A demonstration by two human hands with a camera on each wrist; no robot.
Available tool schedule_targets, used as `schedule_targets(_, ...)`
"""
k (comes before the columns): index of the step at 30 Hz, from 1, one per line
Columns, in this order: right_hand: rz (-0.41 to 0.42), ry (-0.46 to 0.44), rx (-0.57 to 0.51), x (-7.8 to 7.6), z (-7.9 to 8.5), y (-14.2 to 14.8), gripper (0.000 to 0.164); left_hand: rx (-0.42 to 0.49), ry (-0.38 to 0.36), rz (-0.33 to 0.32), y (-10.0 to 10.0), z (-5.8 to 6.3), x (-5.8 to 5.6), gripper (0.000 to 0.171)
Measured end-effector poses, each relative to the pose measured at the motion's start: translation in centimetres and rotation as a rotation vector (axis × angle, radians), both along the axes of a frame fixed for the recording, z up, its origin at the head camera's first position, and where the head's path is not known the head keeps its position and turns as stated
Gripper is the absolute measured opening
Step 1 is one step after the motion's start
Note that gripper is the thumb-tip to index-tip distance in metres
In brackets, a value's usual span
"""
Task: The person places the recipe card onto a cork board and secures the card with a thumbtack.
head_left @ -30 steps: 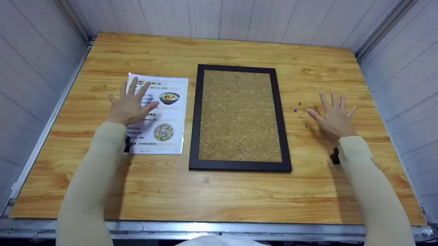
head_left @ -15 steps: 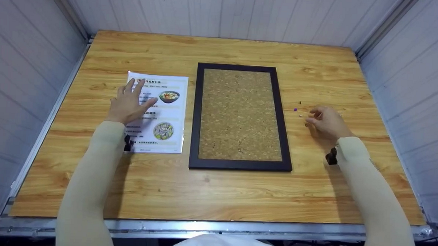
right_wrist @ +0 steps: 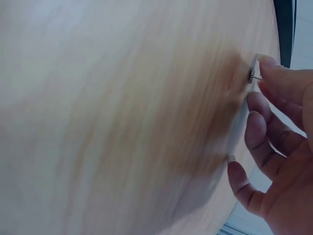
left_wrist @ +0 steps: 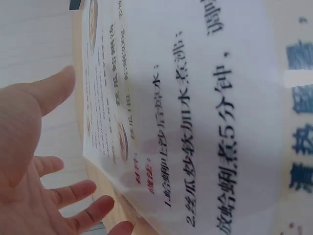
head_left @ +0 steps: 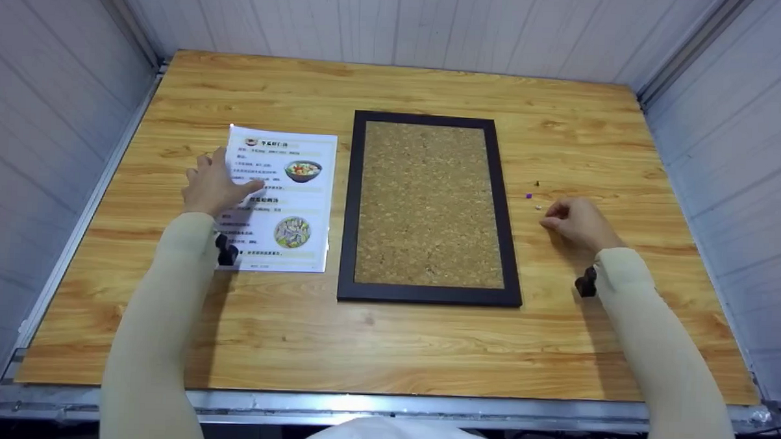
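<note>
My left hand (head_left: 210,186) hovers at the left edge of a printed recipe sheet (head_left: 310,204) with two pictures of bowls of food. In the left wrist view its fingers (left_wrist: 80,191) are spread and relaxed, holding nothing. My right hand (head_left: 584,223) is low at the table, right of a cork board (head_left: 430,204) in a dark frame. The right wrist view shows a thumbtack (right_wrist: 252,77) with its thin metal point between thumb and index finger, which pinch it. Beyond this hand lie a white tack (head_left: 538,208), a purple tack (head_left: 529,196) and a small dark tack (head_left: 537,184).
The wooden table (head_left: 386,349) carries everything. Pale panel walls (head_left: 397,25) stand at the back and both sides. A metal rail (head_left: 293,401) runs along the front edge. The framed board lies flat between the sheet and the tacks.
My right hand has gone from spread fingers to a pinch on the thumbtack nearest it. My left hand has drawn left and lower, toward the sheet's left edge.
</note>
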State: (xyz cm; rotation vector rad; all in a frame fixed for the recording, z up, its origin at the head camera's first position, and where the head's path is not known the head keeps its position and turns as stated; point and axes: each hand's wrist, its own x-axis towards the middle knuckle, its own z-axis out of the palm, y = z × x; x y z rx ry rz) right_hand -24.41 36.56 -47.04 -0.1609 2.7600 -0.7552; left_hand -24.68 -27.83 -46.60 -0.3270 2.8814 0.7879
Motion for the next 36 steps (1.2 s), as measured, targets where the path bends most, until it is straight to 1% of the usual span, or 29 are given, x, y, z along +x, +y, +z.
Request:
schedule_targets(4,0.012,-0.009,0.018,0.0,0.3,0.3,0.025,-0.017,-0.029,0.054,-0.3,-0.1,0.1,0.111)
schedule_targets(7,0.019,-0.012,0.029,0.1,0.5,0.4,0.023,-0.037,-0.031,0.080,-0.5,-0.2,0.2,0.109)
schedule_targets(10,0.032,-0.019,0.040,0.2,0.6,0.4,0.021,-0.047,-0.024,0.087,-0.5,-0.4,0.3,0.103)
schedule_targets(14,0.042,-0.038,0.046,0.3,0.6,0.3,0.023,-0.058,-0.037,0.091,-0.4,-0.5,0.3,0.102)
schedule_targets(17,0.032,-0.049,0.038,0.3,0.6,0.3,0.024,-0.066,-0.058,0.094,-0.3,-0.4,0.3,0.105)
schedule_targets(20,-0.003,-0.050,0.019,0.4,0.8,0.4,0.024,-0.049,-0.079,0.099,-0.3,-0.4,0.4,0.101)
schedule_targets(24,-0.064,-0.057,-0.023,0.5,1.1,0.4,0.022,0.019,-0.093,0.100,-0.5,-0.2,0.7,0.093)
schedule_targets(27,-0.080,-0.057,-0.064,0.6,1.1,0.6,0.020,0.123,-0.092,0.100,-0.9,0.0,0.7,0.087)
schedule_targets(30,-0.079,-0.041,-0.096,0.8,0.9,0.9,0.020,0.251,-0.092,0.104,-1.4,0.3,0.7,0.080)
schedule_targets(32,-0.086,-0.036,-0.098,0.8,0.8,1.0,0.021,0.312,-0.080,0.100,-1.7,0.6,0.7,0.072)
schedule_targets(36,-0.102,-0.035,-0.091,0.9,0.9,1.2,0.022,0.377,-0.050,0.115,-2.0,1.5,0.7,0.052)
